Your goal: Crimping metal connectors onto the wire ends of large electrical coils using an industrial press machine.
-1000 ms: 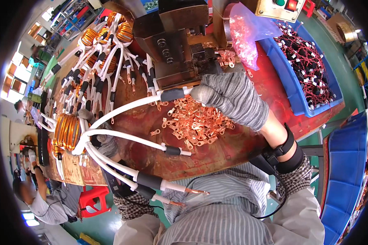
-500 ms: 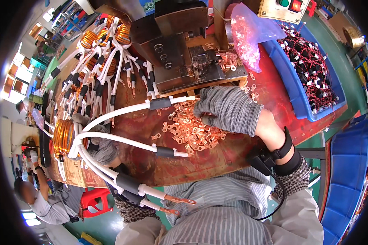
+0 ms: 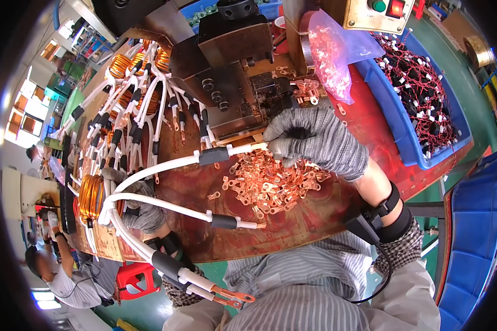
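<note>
My left hand (image 3: 148,214), in a grey knit glove, is closed around a copper coil (image 3: 91,197) with thick white leads. One lead (image 3: 165,166) with a black sleeve (image 3: 212,155) arches over to my right hand (image 3: 323,140), also gloved. The right thumb and fingers pinch together right at that lead's tip; what they hold is hidden. Below them lies a heap of copper cable lugs (image 3: 273,185). A second sleeved lead (image 3: 225,222) ends in bare wire left of my right forearm. Two lower leads carry copper lugs (image 3: 234,295) at their ends, over my lap.
A dark metal press (image 3: 237,83) stands behind the heap, with a bag of lugs (image 3: 331,55) beside it. More coils with leads (image 3: 132,94) cover the back left. At right is a blue bin (image 3: 419,105) of wired parts. Another person (image 3: 66,281) works at far left.
My right hand has lifted off the lug heap, turned, and its fingers have come together at the lead's tip. The coil and leads have shifted slightly to the right.
</note>
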Tool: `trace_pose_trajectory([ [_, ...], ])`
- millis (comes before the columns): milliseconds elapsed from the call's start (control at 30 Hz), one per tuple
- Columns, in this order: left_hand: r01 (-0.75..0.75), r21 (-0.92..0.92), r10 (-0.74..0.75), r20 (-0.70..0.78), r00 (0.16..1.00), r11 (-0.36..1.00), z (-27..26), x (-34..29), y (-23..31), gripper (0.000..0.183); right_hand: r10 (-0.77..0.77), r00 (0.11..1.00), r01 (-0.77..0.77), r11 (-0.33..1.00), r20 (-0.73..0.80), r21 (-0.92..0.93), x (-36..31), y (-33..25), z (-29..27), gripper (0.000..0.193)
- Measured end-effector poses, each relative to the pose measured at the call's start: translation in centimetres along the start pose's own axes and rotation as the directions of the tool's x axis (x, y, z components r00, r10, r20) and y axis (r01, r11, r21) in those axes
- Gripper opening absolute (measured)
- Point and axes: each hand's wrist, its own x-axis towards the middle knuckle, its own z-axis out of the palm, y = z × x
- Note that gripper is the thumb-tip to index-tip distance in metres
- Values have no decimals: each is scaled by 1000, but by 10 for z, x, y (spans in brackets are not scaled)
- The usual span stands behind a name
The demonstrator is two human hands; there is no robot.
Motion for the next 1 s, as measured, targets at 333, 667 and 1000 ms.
trace_pose_trajectory([
  [333, -15, 41, 15, -7, 1000, 999, -2, 4, -1, 79, -23, 998, 20, 998, 55, 66, -1, -1, 0, 17],
  [667, -55, 247, 54, 11, 999, 968, -8, 17, 5, 86, -38, 999, 39, 996, -4, 77, 2, -11, -7, 19],
  [1000, -134, 298, 182, -138, 974, 945, 7, 35, -18, 102, 37, 975, -11, 993, -218, 119, 21, -15, -11, 18],
])
